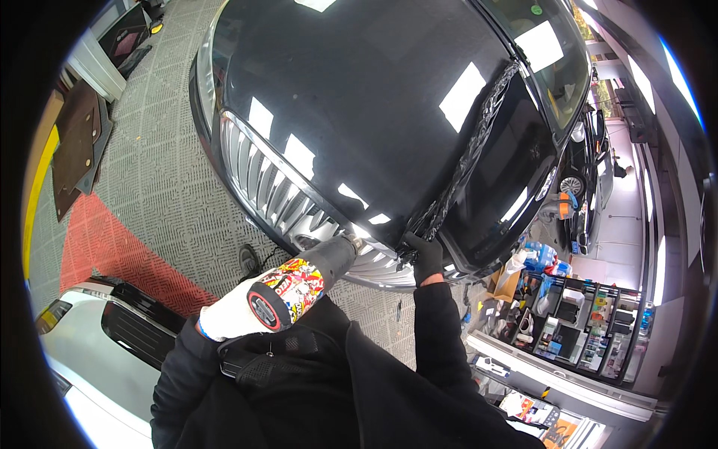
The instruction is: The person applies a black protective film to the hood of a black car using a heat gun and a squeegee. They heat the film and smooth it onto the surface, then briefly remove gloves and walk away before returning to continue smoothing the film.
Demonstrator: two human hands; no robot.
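My left hand (235, 314), in a white glove, is closed round a heat gun (307, 273) with a colourful patterned body, its nozzle pointing at the front edge of the black car's hood (359, 90) above the chrome grille (262, 179). My right hand (425, 258), in a black glove, grips the lower end of a long crumpled strip of black film (479, 150), which runs up the hood's right side toward the windscreen.
A white car (105, 359) stands behind me at the lower left. Dark mats (78, 150) lean at the left. Shelves of small supplies (576, 329) and another black car (580, 217) are at the right, with a distant person (621, 168) beside that car.
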